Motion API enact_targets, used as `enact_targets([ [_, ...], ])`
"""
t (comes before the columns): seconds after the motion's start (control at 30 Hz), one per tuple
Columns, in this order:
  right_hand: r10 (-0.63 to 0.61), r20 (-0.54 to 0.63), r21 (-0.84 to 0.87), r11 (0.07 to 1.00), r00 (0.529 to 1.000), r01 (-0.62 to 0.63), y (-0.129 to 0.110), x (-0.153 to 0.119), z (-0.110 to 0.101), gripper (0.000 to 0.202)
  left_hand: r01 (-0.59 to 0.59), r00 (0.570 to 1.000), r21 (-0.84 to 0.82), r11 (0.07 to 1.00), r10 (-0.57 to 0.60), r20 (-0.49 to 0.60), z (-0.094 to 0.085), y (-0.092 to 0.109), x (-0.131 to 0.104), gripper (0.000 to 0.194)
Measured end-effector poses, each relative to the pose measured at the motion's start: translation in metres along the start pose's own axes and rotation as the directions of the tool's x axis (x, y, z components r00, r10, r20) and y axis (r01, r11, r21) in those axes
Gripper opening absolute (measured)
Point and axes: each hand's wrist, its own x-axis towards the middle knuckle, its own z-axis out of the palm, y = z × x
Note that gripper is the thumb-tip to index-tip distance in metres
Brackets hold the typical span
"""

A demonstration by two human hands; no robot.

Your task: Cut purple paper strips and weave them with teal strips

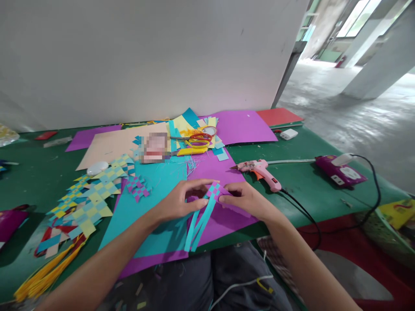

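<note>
A small checkered weave of purple and teal paper strips (214,190) is held between both hands, above a purple sheet (210,231). My left hand (188,198) pinches its left side, thumb and fingers closed on it. My right hand (244,198) grips the right side, thumb in front and the other fingers curled behind. Two long teal strip ends (201,224) hang down toward the table's front edge. Under my left wrist lies a teal sheet (139,233). A finished-looking purple and teal woven piece (138,188) rests on it.
A pink glue gun (259,169) lies to the right, its cord running to a purple power strip (340,170). Scissors (197,140) and a yellow comb-like tool (194,151) lie behind the hands. Woven paper pieces with yellow tassels (48,274) are at left. A white wall (145,60) stands behind.
</note>
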Motion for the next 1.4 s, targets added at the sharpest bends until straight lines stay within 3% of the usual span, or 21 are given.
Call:
enact_targets([
  [0.97, -0.030, 0.015, 0.029, 0.999, 0.999, 0.029, 0.0009, -0.0011, 0.0010, 0.027, -0.025, 0.999, 0.101, 0.995, 0.027, -0.018, 0.0023, 0.0031, -0.0031, 0.050],
  [1.13, -0.019, 0.012, 0.002, 1.000, 1.000, 0.019, -0.0002, -0.0014, 0.0004, 0.031, 0.034, 0.998, 0.104, 0.994, -0.028, -0.058, 0.0039, 0.0024, -0.0018, 0.051],
  [1.3, -0.042, -0.005, -0.096, 0.995, 0.999, 0.041, 0.0009, -0.0006, -0.0002, 0.038, 0.054, 0.987, 0.250, 0.967, -0.013, -0.161, 0.0064, 0.0033, 0.0029, 0.025],
  [1.4, -0.061, -0.009, -0.127, 0.990, 0.998, 0.060, 0.0022, 0.0007, 0.0003, 0.041, 0.012, 0.992, 0.297, 0.955, 0.026, -0.121, 0.0067, 0.0057, 0.0052, 0.038],
])
